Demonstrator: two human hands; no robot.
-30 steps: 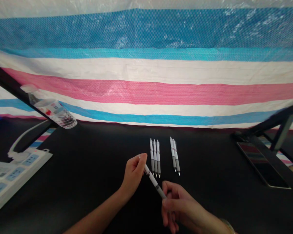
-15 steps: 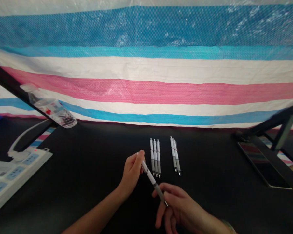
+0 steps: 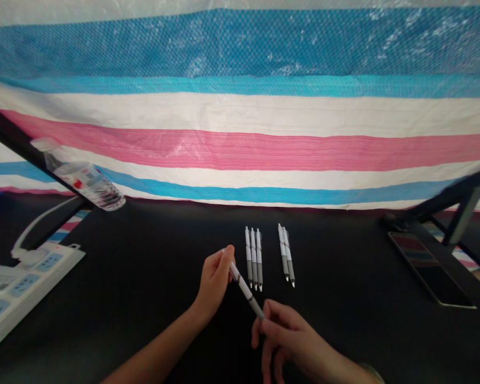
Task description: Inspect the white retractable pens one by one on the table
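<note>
A retractable ballpoint pen (image 3: 246, 289), white with a gray lower section, slants in the air between both hands, above the black surface (image 3: 164, 277) and on the person's side of the other pens. The left hand (image 3: 214, 280) has its grip closed on the white push-button end; the right hand (image 3: 286, 330) pinches the gray writing end between thumb and fingers, which hide the tip, its other fingers loosely curled. The step in hand looks like two-handed handling of this one pen, perhaps turning or inspecting it. Shifting it from here would call for one hand to hold firm while the other lets go, and for clearance from what lies beyond: three matching pens (image 3: 254, 258) in a neat row, just past the left fingertips, and a pair of pens (image 3: 288, 256) to their right, all with tips toward the person.
</note>
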